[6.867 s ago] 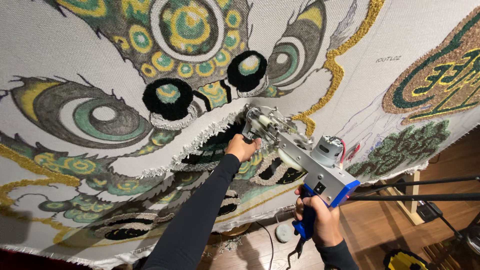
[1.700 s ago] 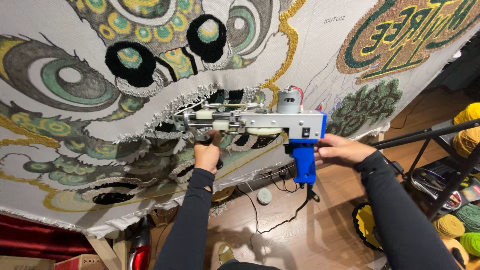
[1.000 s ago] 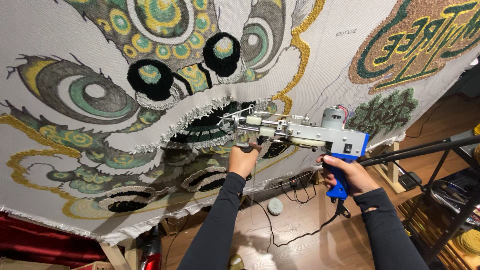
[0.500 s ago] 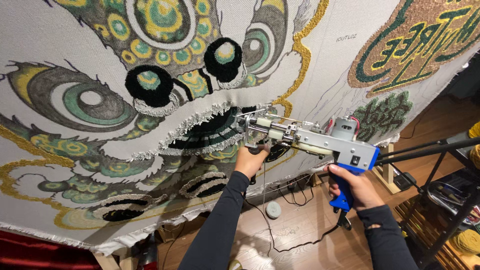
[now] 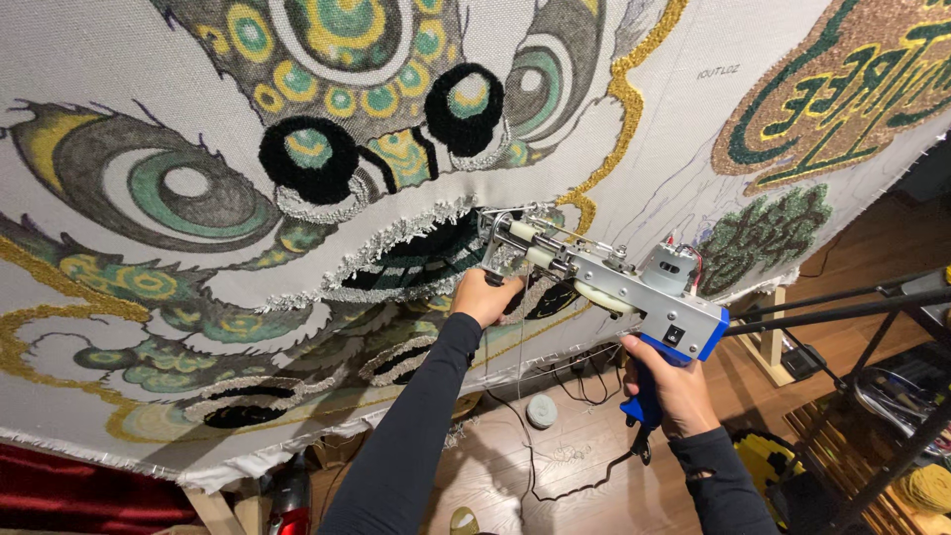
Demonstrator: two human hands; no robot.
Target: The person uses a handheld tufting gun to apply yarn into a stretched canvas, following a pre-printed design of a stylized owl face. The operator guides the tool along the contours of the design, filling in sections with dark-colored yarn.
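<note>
Overhead, two hands hold a tufting gun (image 5: 604, 282) with its tip against a stretched cloth (image 5: 149, 416) bearing a lion-like face.

Its long axis runs from the blue pistol grip, low and near the body, up and away to the needle end at the cloth. Right hand (image 5: 669, 386) is wrapped tight around that blue grip at the rear. Left hand (image 5: 487, 297), the nearer one to the cloth, is clenched on the front handle just behind the needle. Beyond that forward grip lies the fringed, dark green mouth patch (image 5: 421, 260); a cord (image 5: 540, 466) trails down toward the wooden floor (image 5: 594, 446).
</note>
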